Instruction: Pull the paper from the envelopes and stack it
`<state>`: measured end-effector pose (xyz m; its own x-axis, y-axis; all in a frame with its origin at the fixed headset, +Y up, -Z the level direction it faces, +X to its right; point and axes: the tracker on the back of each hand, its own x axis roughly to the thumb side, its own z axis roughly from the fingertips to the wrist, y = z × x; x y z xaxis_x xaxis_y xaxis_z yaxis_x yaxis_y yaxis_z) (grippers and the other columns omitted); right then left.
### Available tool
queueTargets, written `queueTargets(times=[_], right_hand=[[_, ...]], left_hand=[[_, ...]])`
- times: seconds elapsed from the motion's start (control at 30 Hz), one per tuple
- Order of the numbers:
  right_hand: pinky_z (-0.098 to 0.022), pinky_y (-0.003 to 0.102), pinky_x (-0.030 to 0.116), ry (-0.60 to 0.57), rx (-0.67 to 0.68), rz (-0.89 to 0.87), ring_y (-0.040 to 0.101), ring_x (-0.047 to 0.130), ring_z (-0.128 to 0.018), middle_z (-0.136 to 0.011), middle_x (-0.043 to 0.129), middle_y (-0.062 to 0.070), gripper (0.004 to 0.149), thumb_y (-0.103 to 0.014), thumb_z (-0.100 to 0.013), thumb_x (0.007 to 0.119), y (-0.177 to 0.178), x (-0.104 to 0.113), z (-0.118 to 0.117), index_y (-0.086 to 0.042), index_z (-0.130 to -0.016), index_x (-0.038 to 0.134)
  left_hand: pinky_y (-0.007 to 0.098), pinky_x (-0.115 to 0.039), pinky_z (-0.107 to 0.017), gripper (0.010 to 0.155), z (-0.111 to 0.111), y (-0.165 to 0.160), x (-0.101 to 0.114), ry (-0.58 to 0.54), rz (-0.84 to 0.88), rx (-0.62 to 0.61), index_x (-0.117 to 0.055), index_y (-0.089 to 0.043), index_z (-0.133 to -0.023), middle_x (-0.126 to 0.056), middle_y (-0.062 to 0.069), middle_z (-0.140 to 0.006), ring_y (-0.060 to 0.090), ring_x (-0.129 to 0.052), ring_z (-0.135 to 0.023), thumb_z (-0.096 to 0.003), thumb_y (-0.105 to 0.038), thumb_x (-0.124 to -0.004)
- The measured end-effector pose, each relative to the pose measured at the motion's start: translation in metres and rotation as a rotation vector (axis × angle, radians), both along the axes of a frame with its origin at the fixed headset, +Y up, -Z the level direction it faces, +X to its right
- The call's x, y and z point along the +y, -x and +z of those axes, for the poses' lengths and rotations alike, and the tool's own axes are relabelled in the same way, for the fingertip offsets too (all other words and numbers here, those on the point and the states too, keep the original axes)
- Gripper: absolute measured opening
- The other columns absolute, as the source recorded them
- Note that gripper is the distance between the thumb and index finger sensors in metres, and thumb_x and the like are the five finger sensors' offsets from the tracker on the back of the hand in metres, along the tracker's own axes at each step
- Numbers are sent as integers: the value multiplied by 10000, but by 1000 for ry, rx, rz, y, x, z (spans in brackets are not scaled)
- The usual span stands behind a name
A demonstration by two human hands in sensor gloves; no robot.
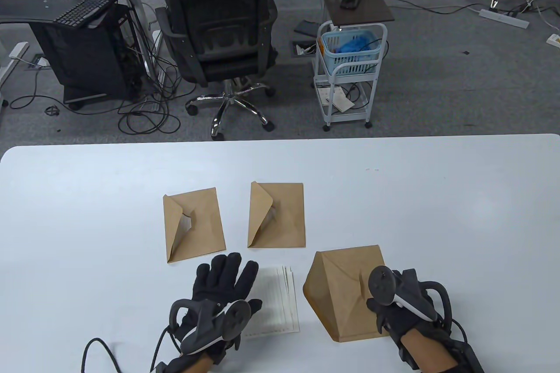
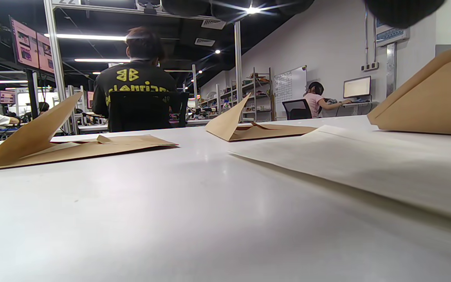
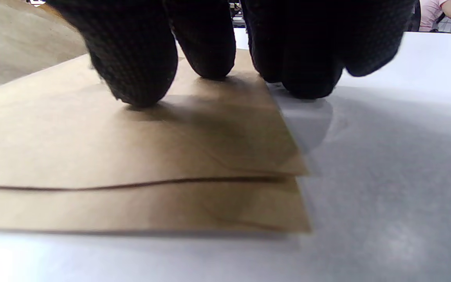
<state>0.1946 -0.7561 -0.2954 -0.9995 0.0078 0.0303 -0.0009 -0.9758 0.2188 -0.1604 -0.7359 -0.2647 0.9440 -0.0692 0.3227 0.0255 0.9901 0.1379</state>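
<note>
Three brown envelopes lie on the white table (image 1: pixel 87 215) with their flaps lifted: a left one (image 1: pixel 194 224), a middle one (image 1: pixel 276 214) and a larger-looking right one (image 1: pixel 345 292). A stack of white lined paper (image 1: pixel 278 303) lies in front of the middle envelope. My left hand (image 1: pixel 225 274) lies flat with fingers spread, over the stack's left edge. My right hand (image 1: pixel 378 305) presses its fingertips (image 3: pixel 139 66) down on the right envelope's near corner (image 3: pixel 131 156); some fingertips touch the table beside it. The left wrist view shows the paper (image 2: pixel 366 160) and all three envelopes low across the table.
Beyond the table's far edge stand an office chair (image 1: pixel 223 36) with a seated person, a white trolley with a blue basket (image 1: pixel 350 54) and a black computer stand (image 1: pixel 83 40). A cable (image 1: pixel 100 346) trails from my left wrist over the table's front left.
</note>
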Motion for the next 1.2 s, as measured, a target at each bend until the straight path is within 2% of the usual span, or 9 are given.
queueTargets(times=[0.1, 0.2, 0.33, 0.4, 0.5, 0.67, 0.87, 1.2], right_hand=[[-563, 577, 739, -19, 10, -13, 454, 887, -774, -988, 747, 258, 571, -425, -487, 870, 1, 8, -2, -167, -988, 775], [-584, 596, 715, -172, 42, -37, 464, 872, -798, -997, 740, 254, 566, -432, -499, 836, 3, 28, 0, -164, -993, 766], [-676, 680, 551, -308, 165, -78, 501, 665, -968, -1102, 571, 223, 639, -477, -506, 797, 0, 51, 5, -200, -1062, 645], [-694, 716, 460, -323, 223, -115, 492, 564, -1027, -1134, 514, 190, 647, -485, -506, 790, -3, 57, 7, -220, -1072, 622], [-701, 736, 394, -344, 234, -151, 503, 436, -1067, -1164, 408, 186, 727, -528, -500, 774, -8, 55, 11, -230, -1110, 511], [-697, 757, 308, -343, 223, -79, 515, 278, -1081, -1174, 260, 195, 830, -605, -493, 732, -16, 35, 16, -227, -1137, 371], [-698, 755, 298, -288, 191, -109, 512, 252, -1080, -1171, 244, 200, 839, -618, -491, 721, -21, 29, 16, -229, -1138, 355], [-696, 751, 316, -302, 183, -122, 510, 280, -1078, -1166, 275, 212, 826, -610, -491, 726, -17, 32, 20, -214, -1134, 391]], left_hand=[[644, -266, -801, 748, 0, 0, 0, -4, 0, -2, -352, -378, -1134, -311, 105, -1216, 445, -354, -1143, -497, -593, -678], [644, -265, -801, 747, 0, 0, 0, -4, 2, -2, -353, -376, -1135, -311, 105, -1217, 447, -352, -1142, -498, -592, -678], [644, -265, -801, 748, 0, 1, 0, -1, -4, 1, -351, -377, -1135, -309, 105, -1217, 448, -352, -1142, -497, -592, -678], [644, -263, -800, 748, 0, 1, -1, 5, -6, 2, -352, -375, -1135, -308, 104, -1217, 447, -352, -1142, -498, -592, -678], [643, -264, -801, 748, 0, 0, -1, 4, -11, 3, -350, -378, -1134, -307, 105, -1217, 448, -350, -1142, -497, -593, -678], [644, -262, -801, 748, 0, 1, -2, 3, -11, 3, -351, -376, -1135, -307, 105, -1217, 447, -349, -1143, -498, -593, -677], [644, -261, -801, 748, -1, 1, -2, 8, -8, 8, -353, -376, -1135, -309, 104, -1217, 447, -348, -1143, -497, -592, -678], [644, -264, -801, 748, -7, 8, -4, 22, -21, 38, -353, -378, -1135, -315, 112, -1215, 446, -354, -1142, -496, -594, -678]])
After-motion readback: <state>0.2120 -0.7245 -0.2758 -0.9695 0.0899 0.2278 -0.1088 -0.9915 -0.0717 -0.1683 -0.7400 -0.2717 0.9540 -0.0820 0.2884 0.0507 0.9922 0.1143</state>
